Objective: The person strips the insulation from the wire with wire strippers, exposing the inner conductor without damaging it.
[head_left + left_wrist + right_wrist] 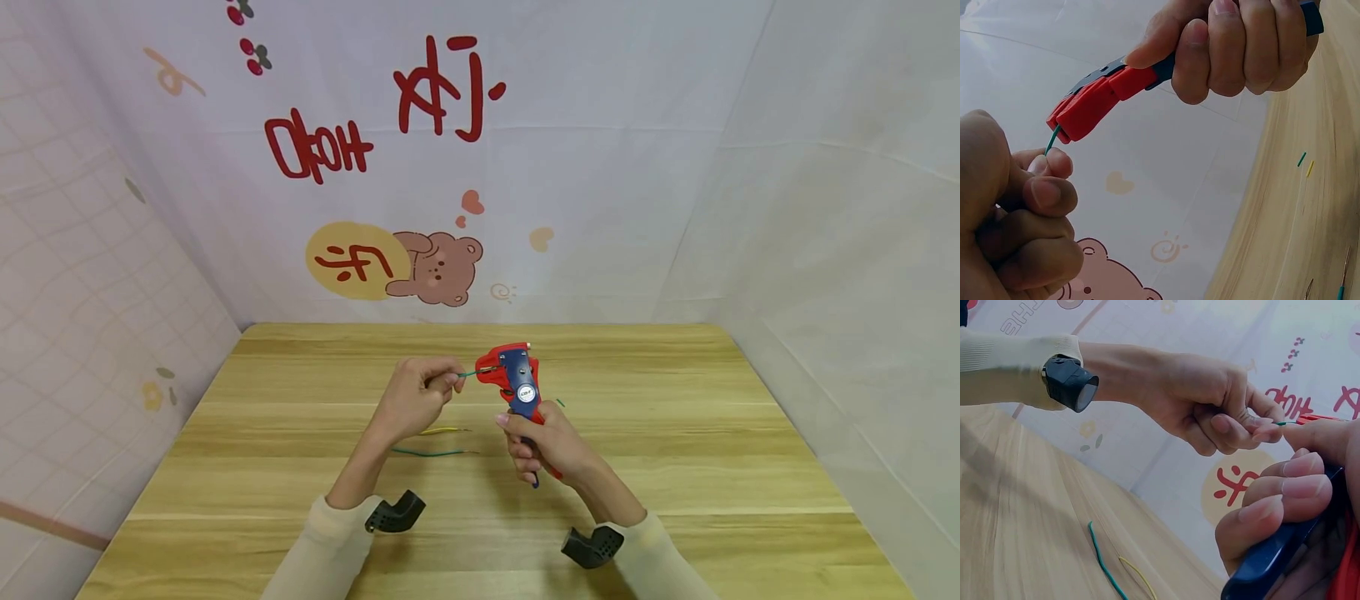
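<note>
A red and blue wire stripper (516, 375) is held above the table by my right hand (543, 440), whose fingers wrap round its handles. My left hand (420, 396) pinches a thin green wire (468, 373) between thumb and fingertips. The wire's end runs into the stripper's red head, as the left wrist view also shows at the red nose (1088, 109). How deep the wire sits inside is hidden. In the right wrist view, the curled fingers lie around the blue handle (1272, 559), and the left hand (1210, 406) is beyond.
On the wooden table (300, 483) lie another green wire (431, 454) and a yellow wire (442, 430), both with bare ends. Small cut pieces, green (1302, 159) and yellow (1310, 169), lie right of the stripper. A printed cloth (600, 208) hangs behind the table.
</note>
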Demonstrator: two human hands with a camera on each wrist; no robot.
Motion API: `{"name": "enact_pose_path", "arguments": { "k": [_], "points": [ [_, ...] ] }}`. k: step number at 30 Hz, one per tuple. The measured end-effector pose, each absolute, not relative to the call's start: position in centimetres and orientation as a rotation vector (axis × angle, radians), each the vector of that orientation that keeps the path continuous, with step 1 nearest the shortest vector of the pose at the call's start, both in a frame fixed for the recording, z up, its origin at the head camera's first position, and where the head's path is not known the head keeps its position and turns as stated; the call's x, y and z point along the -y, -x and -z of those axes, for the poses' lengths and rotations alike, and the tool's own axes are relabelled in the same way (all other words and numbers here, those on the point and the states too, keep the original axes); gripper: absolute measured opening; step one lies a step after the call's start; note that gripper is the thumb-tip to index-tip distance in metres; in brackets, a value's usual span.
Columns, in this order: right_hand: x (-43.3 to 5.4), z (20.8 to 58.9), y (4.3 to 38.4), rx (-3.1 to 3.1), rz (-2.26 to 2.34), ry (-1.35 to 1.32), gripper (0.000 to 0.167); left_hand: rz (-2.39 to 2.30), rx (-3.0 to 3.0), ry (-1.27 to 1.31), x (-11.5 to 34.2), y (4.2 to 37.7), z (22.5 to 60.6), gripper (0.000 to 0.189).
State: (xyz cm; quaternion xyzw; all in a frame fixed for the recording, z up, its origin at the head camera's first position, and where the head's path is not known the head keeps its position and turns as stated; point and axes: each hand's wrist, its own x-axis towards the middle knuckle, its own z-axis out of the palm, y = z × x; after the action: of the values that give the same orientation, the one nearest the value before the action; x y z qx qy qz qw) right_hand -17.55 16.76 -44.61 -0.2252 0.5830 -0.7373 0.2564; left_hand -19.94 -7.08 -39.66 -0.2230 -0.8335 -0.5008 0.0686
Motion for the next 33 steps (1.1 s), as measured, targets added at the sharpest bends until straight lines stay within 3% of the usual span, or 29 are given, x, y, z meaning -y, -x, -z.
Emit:
{"name": "enact_pose_path", "arguments": {
  "k": [33],
  "points": [
    [-16.55,44.74,17.67,-1.601,2.025,0.614,0.036,1.536,2.566,0.693,7.69,20.16,39.39,0.039]
  ]
}}
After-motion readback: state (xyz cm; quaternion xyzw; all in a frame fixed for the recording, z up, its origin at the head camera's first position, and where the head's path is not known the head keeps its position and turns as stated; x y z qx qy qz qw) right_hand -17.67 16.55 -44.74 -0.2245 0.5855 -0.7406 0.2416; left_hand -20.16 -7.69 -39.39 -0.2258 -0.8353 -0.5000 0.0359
